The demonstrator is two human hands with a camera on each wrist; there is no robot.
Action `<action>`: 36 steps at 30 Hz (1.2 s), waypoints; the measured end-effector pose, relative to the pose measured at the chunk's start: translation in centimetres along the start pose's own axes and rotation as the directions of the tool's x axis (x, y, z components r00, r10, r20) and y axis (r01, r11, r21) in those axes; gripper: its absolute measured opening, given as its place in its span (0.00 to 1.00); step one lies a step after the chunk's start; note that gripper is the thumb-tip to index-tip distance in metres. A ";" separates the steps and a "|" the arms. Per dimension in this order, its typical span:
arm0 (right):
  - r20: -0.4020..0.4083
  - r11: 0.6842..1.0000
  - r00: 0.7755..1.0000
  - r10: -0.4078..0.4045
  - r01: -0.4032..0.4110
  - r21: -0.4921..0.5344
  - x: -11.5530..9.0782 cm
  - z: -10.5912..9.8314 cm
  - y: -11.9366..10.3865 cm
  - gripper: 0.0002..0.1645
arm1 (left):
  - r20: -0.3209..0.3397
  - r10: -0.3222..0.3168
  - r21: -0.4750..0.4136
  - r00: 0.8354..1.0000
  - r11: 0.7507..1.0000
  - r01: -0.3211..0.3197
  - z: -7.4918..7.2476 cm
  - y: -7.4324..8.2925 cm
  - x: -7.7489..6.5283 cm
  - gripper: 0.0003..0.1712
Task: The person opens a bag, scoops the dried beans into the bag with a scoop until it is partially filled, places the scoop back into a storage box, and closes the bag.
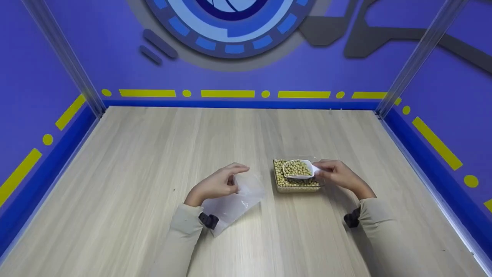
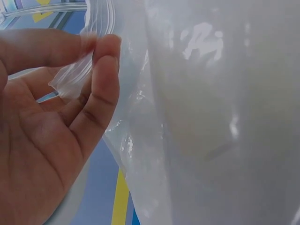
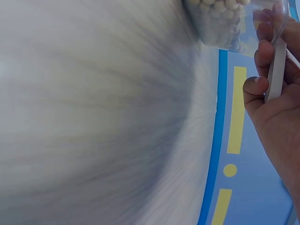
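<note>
In the head view my left hand point(image 1: 216, 184) pinches the mouth of a clear zip-lock bag point(image 1: 234, 207). The left wrist view shows the bag's ridged zip edge point(image 2: 111, 16) at the fingertips, and the bag's film point(image 2: 201, 122) spreads to the right. My right hand point(image 1: 341, 176) grips the handle of a white scoop point(image 1: 314, 169) heaped with pale yellow beans point(image 1: 296, 168). The scoop is over a clear rectangular container point(image 1: 300, 190) of the same beans. In the right wrist view the fingers curl round the white handle point(image 3: 277, 70).
The light wood table point(image 1: 134, 165) carries the container right of centre, with the bag to its left. Blue-purple panels point(image 1: 96, 50) with yellow dashes wall the back and both sides, with metal posts point(image 1: 417, 57) at the corners.
</note>
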State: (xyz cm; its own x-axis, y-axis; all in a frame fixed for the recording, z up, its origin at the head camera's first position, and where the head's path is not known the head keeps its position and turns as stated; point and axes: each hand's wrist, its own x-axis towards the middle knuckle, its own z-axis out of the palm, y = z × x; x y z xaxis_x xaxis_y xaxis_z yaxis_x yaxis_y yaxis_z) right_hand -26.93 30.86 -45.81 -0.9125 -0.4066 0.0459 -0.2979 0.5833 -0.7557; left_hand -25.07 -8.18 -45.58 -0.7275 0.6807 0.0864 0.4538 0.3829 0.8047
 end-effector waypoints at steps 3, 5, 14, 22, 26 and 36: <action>-0.005 1.000 1.000 -0.004 0.004 -0.004 -0.1 -0.1 -0.7 0.20 | -0.005 0.000 0.001 1.000 1.000 0.000 0.0 -0.1 0.0 0.33; -0.009 1.000 1.000 -0.005 0.005 -0.004 0.0 0.0 -0.1 0.20 | -0.007 -0.002 -0.002 1.000 1.000 0.002 0.0 0.0 -0.1 0.33; 0.008 0.999 1.000 -0.014 0.013 0.032 0.6 -0.2 2.5 0.19 | -0.005 -0.021 -0.025 1.000 0.999 0.021 -0.1 0.1 -0.1 0.34; 0.023 0.999 0.999 -0.035 0.034 0.034 0.5 -0.6 2.4 0.20 | -0.005 -0.015 -0.017 1.000 1.000 0.015 -0.2 0.1 -0.2 0.33; 0.024 0.998 0.999 -0.039 0.037 0.044 0.5 -0.7 2.3 0.20 | -0.002 -0.016 -0.037 1.000 0.999 0.016 -0.2 0.1 -0.3 0.33; 0.015 0.993 0.995 -0.101 0.100 0.060 0.7 -0.8 1.8 0.19 | 0.008 -0.014 -0.054 1.000 0.998 0.015 -0.3 0.1 -0.2 0.33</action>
State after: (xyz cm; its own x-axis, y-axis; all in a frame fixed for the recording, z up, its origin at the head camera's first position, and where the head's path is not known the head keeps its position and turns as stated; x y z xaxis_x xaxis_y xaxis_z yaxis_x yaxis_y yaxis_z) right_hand -28.35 32.20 -46.62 -0.8735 -0.4738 0.1123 -0.3704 0.4967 -0.7849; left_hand -25.08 -8.47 -45.31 -0.7300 0.6798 0.0703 0.4146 0.3588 0.8363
